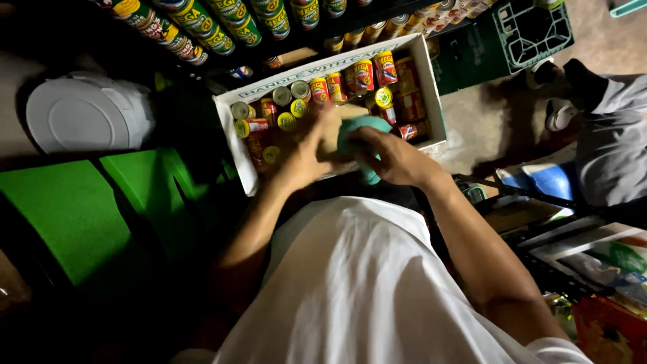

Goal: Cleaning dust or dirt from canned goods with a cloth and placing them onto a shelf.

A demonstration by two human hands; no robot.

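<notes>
A white cardboard box lies in front of me, holding several red and yellow tin cans. My left hand grips a tan can-shaped object over the box. My right hand presses a teal cloth against that object. Both hands meet over the near side of the box. My white shirt fills the lower middle of the view.
Rows of green and yellow cans line a dark shelf at the top. A white round lid and green plastic seats lie at left. A green crate stands top right. Another person's grey sleeve is at right.
</notes>
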